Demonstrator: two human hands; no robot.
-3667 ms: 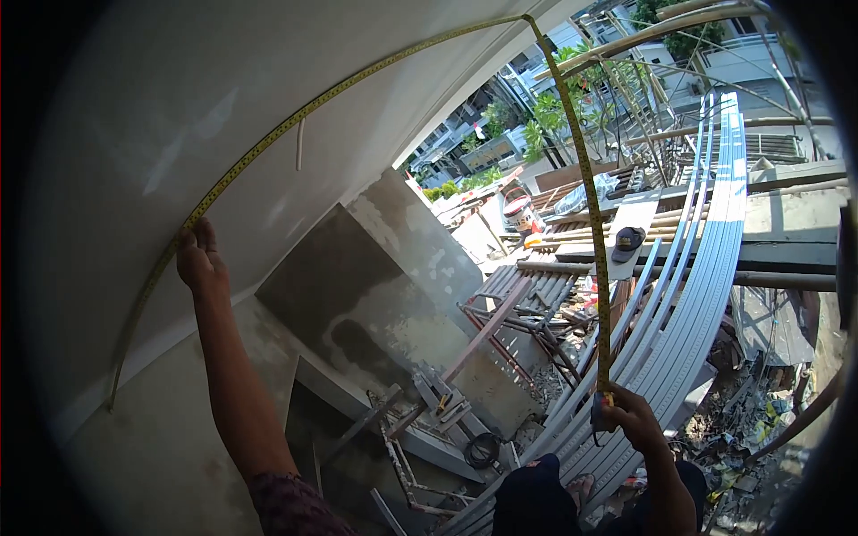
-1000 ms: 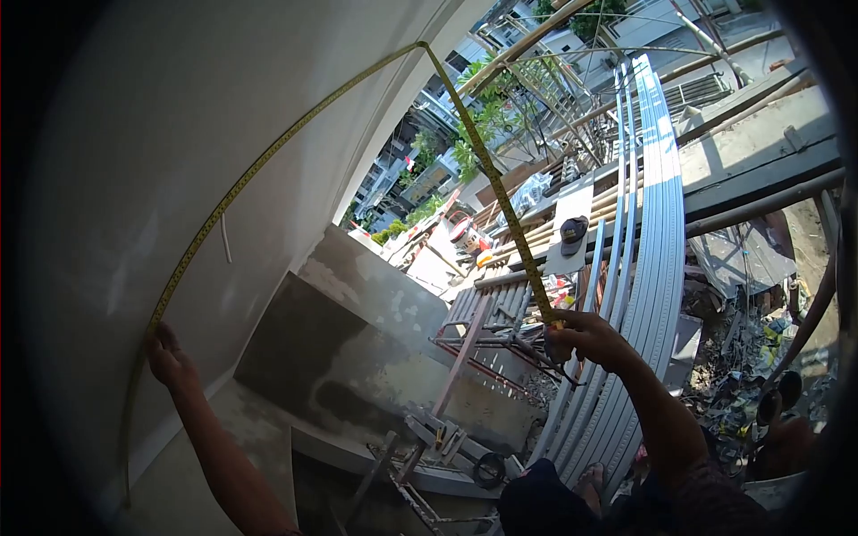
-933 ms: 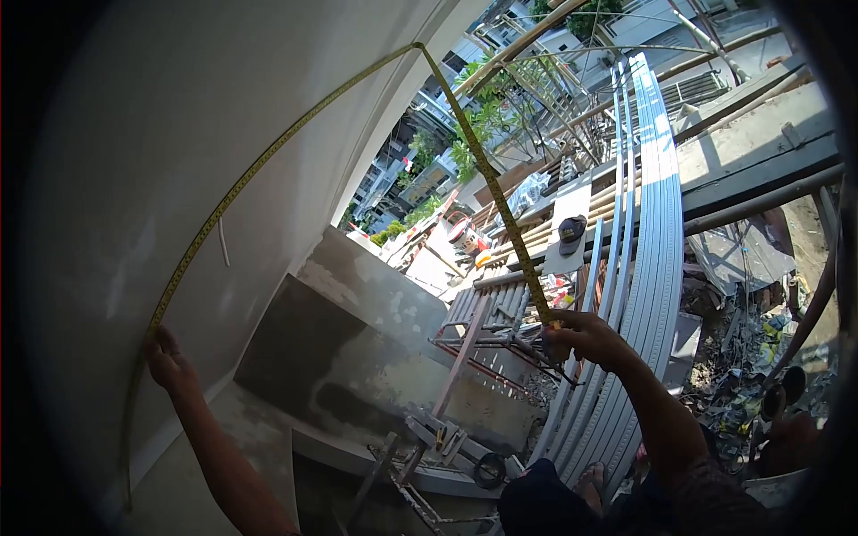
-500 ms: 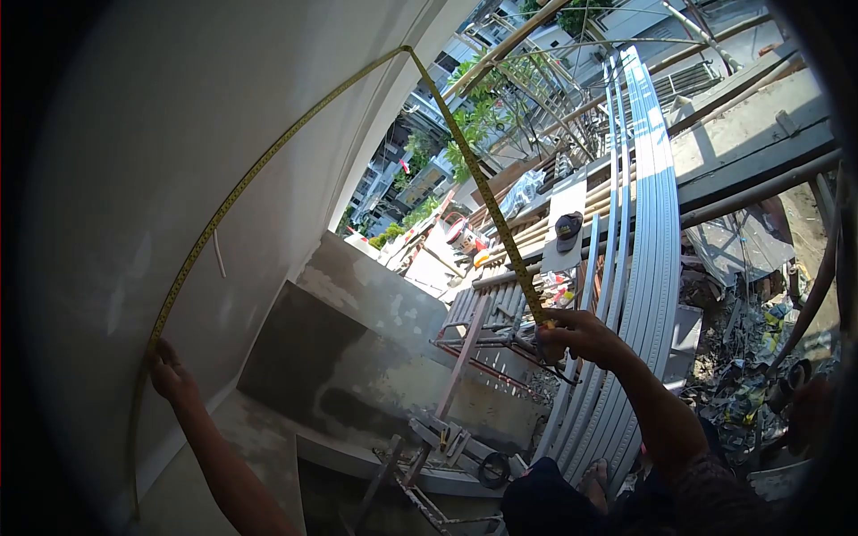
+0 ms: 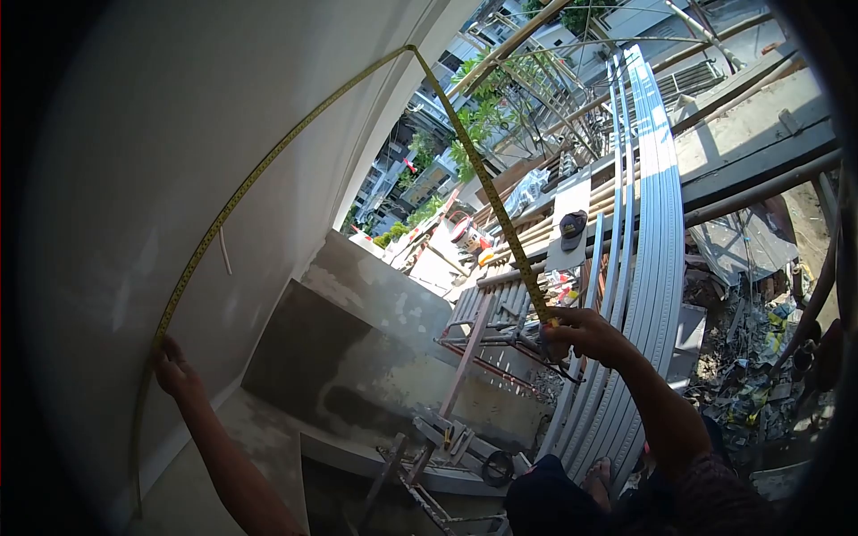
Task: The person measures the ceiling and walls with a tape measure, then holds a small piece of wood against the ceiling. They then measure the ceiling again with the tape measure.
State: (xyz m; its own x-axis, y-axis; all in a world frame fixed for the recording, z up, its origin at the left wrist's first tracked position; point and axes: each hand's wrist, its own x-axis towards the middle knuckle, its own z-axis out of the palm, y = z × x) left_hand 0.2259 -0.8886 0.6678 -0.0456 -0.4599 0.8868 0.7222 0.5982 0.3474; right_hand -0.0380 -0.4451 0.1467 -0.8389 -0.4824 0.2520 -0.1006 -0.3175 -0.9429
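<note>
A yellow tape measure is drawn out in a long arc along the white wall panel. It folds sharply at the panel's upper edge and comes back down to my right hand. That hand is closed around the tape's end by its case, which the fingers mostly hide. At the lower left, the fingers of my left hand are bent at the tape's edge and hold it near the panel. Below them the blade runs on toward the panel's bottom.
Long light metal strips lie beside my right arm. A dark cap rests on a board near bamboo poles. Scaffold frames stand below, before a patchy cement wall. Rubble lies at right; a white bucket stands farther off.
The view has shifted very slightly, so the scene sits a little farther right. Both hands keep their places on the tape.
</note>
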